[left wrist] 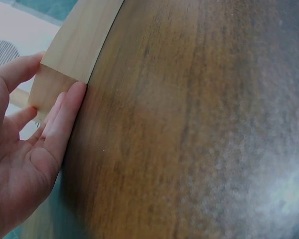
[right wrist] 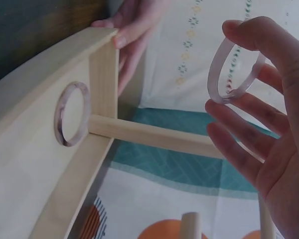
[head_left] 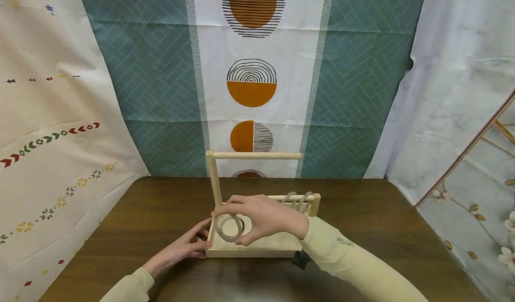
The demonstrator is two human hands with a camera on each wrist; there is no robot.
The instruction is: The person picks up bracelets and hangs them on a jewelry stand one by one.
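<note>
Head view — ring (head_left: 229, 228) in right hand (head_left: 263, 217)

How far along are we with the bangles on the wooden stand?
Looks done: two bangles hang on the lower rail at the back of the wooden stand. In hand: the right hand pinches one bangle above the base, while the left hand steadies the stand's front corner. Left: one bangle lies on the base; the upper rail is bare.
</note>
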